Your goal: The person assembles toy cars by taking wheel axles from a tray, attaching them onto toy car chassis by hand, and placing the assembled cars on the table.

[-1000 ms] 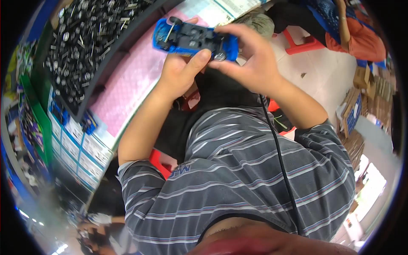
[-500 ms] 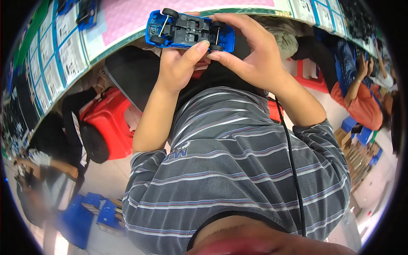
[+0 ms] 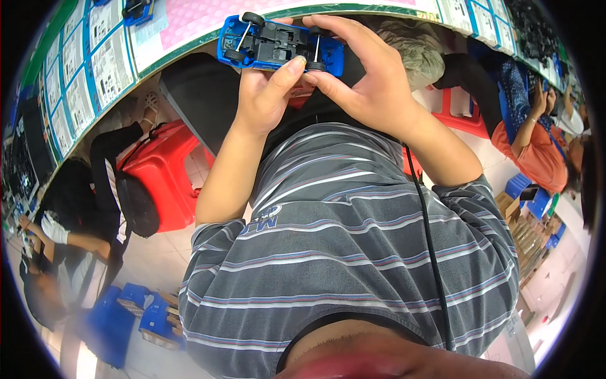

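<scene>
A blue toy car (image 3: 278, 43) is held upside down near the table edge, its black underside, wheels and metal axles facing up. My left hand (image 3: 270, 88) grips it from below, the thumb pressed on the near side of the chassis and the other fingers mostly hidden under the body. My right hand (image 3: 363, 69) is closed around the right end, forefinger at the far wheel and thumb at the near wheel. Both of the car's axles show, each with a wheel at either end.
Beyond my hands runs a curved table edge (image 3: 189, 39) with a pink mat (image 3: 208, 18) and printed sheets (image 3: 101, 76). Another blue toy car (image 3: 137, 11) lies at the far left. Red stools (image 3: 167, 177) and co-workers sit on both sides; blue bins (image 3: 158, 319) are lower left.
The right-end axle and wheels now sit differently, with the axle bar in plain sight. My right fingers have shifted slightly at those wheels. The view has moved a little.
</scene>
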### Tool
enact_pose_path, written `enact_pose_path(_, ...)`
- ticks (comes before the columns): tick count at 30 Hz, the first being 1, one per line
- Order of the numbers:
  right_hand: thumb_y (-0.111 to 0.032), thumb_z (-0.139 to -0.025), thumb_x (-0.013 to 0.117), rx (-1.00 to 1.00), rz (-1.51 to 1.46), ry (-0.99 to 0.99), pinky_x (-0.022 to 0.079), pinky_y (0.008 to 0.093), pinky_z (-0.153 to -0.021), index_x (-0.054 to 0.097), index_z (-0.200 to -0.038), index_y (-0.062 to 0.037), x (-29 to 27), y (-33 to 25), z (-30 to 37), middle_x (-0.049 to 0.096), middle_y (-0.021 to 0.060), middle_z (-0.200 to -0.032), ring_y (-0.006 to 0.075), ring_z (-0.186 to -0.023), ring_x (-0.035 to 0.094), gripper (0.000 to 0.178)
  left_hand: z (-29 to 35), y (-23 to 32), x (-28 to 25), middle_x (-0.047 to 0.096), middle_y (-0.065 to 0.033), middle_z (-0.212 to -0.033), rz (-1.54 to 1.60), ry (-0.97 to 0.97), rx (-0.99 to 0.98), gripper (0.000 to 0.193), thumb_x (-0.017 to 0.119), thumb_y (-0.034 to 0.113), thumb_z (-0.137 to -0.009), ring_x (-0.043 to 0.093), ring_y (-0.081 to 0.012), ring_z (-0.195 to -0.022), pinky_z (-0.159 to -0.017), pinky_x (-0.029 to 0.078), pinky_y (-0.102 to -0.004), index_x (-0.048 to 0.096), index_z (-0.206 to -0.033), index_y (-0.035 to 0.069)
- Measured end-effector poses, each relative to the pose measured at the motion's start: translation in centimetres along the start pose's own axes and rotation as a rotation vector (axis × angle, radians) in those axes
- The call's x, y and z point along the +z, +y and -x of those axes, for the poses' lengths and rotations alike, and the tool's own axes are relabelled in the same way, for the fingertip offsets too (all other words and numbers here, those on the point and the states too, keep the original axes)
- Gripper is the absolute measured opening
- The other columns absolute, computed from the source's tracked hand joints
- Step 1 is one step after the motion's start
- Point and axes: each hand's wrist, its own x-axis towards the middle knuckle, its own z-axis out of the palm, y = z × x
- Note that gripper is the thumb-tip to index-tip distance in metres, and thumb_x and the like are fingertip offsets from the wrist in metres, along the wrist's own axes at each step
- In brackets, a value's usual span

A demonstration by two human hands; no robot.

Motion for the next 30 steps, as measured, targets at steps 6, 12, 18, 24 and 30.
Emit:
enact_pose_path(6, -0.018, -0.072, 0.084, 0.044, -0.005, -0.028, 0.053, 0.0397, -0.09, 0.059, -0.126, -0.0011, -1.2, 0.5, 0.1, 0.065, 0.0188, -0.114, 0.0358, -0.105, 0.065, 0.061, -1.0, -0.7, 0.8, 0.053, -0.0161, -0.13, 0.013, -0.022, -0.003, 0.06, 0.06, 0.017, -0.092, 0.057, -0.0245, -0.12, -0.102, 0.049, -0.04, 0.037, -0.145, -0.002)
enact_pose_path(12, -0.028, -0.075, 0.086, -0.481, -0.168, 0.243, 0.051, 0.0341, -0.086, 0.058, -0.122, 0.0042, -1.3, 3.4, -3.3, 0.058, 0.0197, -0.114, 0.0288, -0.102, 0.062, 0.064, -0.9, -1.5, 0.2, 0.06, -0.0141, -0.122, -0.071, -0.087, -0.095, 0.057, 0.061, 0.018, -0.094, 0.062, -0.0222, -0.111, -0.098, 0.05, -0.037, 0.039, -0.143, -0.002)
enact_pose_path(18, -0.022, -0.077, 0.078, -0.446, 0.389, 0.007, 0.052, 0.0401, -0.08, 0.06, -0.112, 0.0052, 0.4, -1.4, -5.1, 0.06, 0.02, -0.099, 0.0367, -0.091, 0.062, 0.048, 0.7, -2.4, -0.9, 0.043, -0.0048, -0.146, -0.202, -0.117, 0.002, 0.066, 0.065, 0.025, -0.096, 0.045, -0.0194, -0.134, -0.108, 0.041, -0.036, 0.031, -0.15, 0.006)
enact_pose_path(24, -0.021, -0.075, 0.077, -0.03, -0.132, -0.24, 0.054, 0.0379, -0.074, 0.062, -0.11, 0.005, 0.5, -3.6, -6.4, 0.063, 0.02, -0.096, 0.0355, -0.085, 0.065, 0.045, 2.0, -0.5, -0.7, 0.064, -0.0038, -0.11, -0.213, 0.071, 0.11, 0.037, 0.071, 0.007, -0.085, 0.061, -0.0146, -0.102, -0.091, 0.048, -0.0325, 0.059, -0.119, 0.001)
enact_pose_path(30, -0.021, -0.072, 0.084, -0.079, -0.011, -0.276, 0.054, 0.0386, -0.086, 0.06, -0.122, 0.0011, 2.2, -2.2, -5.5, 0.065, 0.0187, -0.105, 0.0347, -0.097, 0.065, 0.059, 2.1, -0.4, -1.5, 0.062, -0.0038, -0.113, -0.185, 0.034, 0.082, 0.044, 0.07, 0.008, -0.086, 0.061, -0.0148, -0.103, -0.091, 0.049, -0.0323, 0.054, -0.126, 0.001)
